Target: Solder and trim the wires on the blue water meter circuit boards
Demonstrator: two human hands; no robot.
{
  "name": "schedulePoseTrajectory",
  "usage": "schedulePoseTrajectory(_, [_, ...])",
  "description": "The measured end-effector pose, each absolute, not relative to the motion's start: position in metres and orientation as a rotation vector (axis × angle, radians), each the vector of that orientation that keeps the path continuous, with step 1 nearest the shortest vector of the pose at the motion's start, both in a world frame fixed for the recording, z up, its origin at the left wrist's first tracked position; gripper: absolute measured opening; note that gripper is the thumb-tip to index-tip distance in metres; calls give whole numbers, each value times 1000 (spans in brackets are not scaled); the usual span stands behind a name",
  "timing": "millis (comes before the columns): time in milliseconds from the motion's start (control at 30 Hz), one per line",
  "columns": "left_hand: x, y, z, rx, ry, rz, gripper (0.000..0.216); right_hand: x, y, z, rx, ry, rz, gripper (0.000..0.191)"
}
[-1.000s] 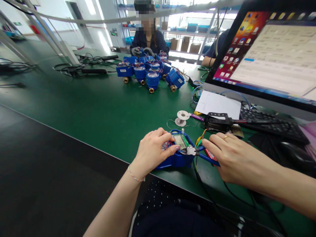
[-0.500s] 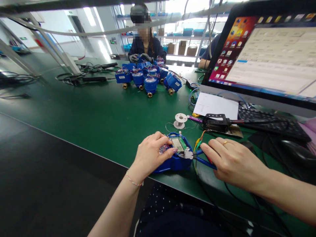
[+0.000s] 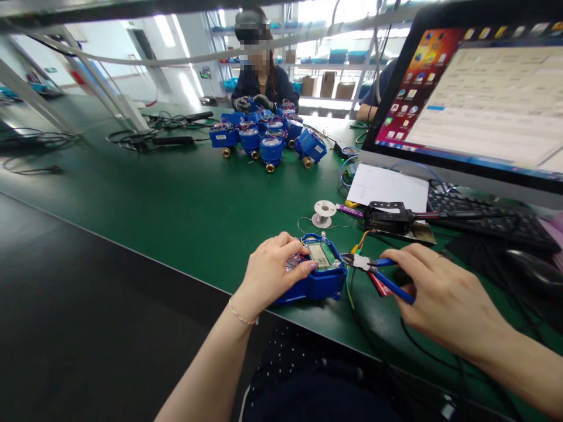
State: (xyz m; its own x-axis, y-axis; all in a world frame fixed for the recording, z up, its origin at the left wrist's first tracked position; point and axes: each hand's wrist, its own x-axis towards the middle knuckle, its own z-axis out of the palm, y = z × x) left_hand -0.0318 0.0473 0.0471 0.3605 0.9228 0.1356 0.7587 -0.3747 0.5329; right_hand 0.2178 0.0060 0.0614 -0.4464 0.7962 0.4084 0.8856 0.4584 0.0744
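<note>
A blue water meter [image 3: 323,280] with an open top and a small display board lies near the front edge of the green table [image 3: 176,199]. My left hand [image 3: 272,271] rests on its left side, fingers over the red and blue wires inside. Blue-handled cutting pliers [image 3: 378,273] are gripped in my right hand [image 3: 440,296], their jaws just right of the meter's top edge. Yellow, green and red clip leads [image 3: 358,245] run off beside the pliers.
A solder spool [image 3: 324,212], soldering iron on its stand [image 3: 396,218], white paper [image 3: 387,186], keyboard [image 3: 488,217], mouse [image 3: 534,272] and large monitor [image 3: 475,94] fill the right. Several blue meters [image 3: 268,138] cluster at the far side, where a seated person handles them. Black cables [image 3: 162,126] lie far left.
My right hand has drawn back to the right with the pliers, their jaws coming off the meter's top. The left hand stays on the meter.
</note>
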Motion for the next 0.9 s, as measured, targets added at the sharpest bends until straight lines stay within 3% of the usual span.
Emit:
schedulePoseTrajectory(433, [-41, 25, 36, 2325, 1283, 843, 21, 217, -7, 59, -1362, -2466, -552, 30])
schedulePoseTrajectory(500, [-46, 25, 35, 2334, 1222, 845, 32, 219, -9, 56, -1350, -2421, -577, 30])
schedulePoseTrajectory(600, [-55, 22, 34, 2424, 1188, 721, 66, 224, -12, 53, -1330, -2342, -622, 31])
schedulePoseTrajectory(667, [-56, 16, 30, 2488, 1285, 620, 73, 228, -15, 53, -1350, -2295, -639, 32])
schedulePoseTrajectory(900, [-32, -11, 8, 2411, 2136, 784, 46, 263, -27, 52, -1589, -2094, -697, 33])
